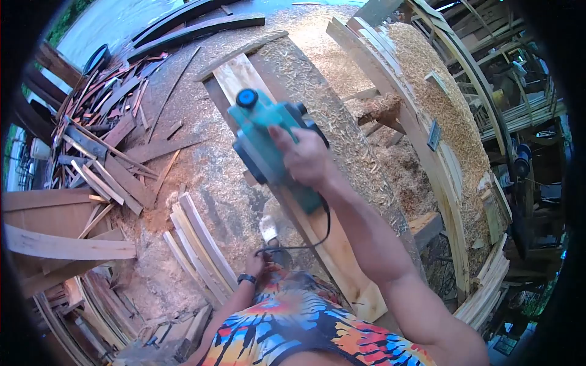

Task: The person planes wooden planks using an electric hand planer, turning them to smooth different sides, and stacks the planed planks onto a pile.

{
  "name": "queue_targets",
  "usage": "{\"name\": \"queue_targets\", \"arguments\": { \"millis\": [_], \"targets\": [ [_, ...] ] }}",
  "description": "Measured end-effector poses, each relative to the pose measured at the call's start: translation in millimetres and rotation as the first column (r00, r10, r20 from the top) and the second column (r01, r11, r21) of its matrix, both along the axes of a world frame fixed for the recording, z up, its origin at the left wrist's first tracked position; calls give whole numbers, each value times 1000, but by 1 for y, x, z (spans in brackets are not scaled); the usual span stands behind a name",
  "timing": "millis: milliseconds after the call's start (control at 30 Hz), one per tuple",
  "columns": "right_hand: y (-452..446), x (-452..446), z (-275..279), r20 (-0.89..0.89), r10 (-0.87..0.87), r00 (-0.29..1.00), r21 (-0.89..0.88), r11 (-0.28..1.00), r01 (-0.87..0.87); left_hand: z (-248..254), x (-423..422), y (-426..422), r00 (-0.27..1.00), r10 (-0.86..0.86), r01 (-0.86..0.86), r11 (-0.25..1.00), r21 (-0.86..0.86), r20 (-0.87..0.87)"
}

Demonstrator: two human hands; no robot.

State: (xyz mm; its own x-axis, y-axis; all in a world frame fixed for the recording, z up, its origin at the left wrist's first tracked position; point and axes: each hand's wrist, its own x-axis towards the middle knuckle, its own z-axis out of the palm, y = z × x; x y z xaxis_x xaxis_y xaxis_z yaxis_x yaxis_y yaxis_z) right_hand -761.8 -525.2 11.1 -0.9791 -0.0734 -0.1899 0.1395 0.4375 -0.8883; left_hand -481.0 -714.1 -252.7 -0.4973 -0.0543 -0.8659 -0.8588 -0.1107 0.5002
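Scrap wood (120, 130) lies heaped at left, near a black tub (97, 58).

Right grip (308, 160) curled, arm (372, 238) outstretched; left grip (257, 265) low

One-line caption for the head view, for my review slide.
Right hand grips a green planer on a pale board, left hand at the cord, wood shavings scattered alongside.

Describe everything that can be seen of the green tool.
The tool has a teal, plastic-looking body, slightly blurred, with dark side parts and a black knob with a blue centre. It sits lengthwise along a pale board, held from above by the right grip. Its dark cord leaves the rear and curves toward the left grip.
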Motion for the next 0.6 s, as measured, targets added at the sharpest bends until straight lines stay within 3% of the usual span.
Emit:
{"name": "queue_targets", "arguments": {
  "millis": [67,133,233,333,500,600],
  "targets": [
    [-21,-44,7,40,22,999,-109,994,-17,-12,-4,-5,996,8,-7,1000,13,-90],
    [-44,-96,0,-65,25,998,-137,990,-33,-7,-16,-13,997,-4,8,999,51,-73],
    [-81,-179,-6,-170,5,985,-44,999,-12,22,-39,-12,991,50,-45,998,41,-125],
    [-103,-233,-1,-97,16,995,-60,998,-22,40,-53,-14,979,96,-85,994,65,-182],
    [-97,-212,6,-3,74,997,-275,959,-72,30,-46,-35,982,26,-25,1000,7,-185],
    [-69,-133,26,90,66,994,-257,966,-41,6,-28,-50,992,30,-37,998,-55,-126]
  ]
}}
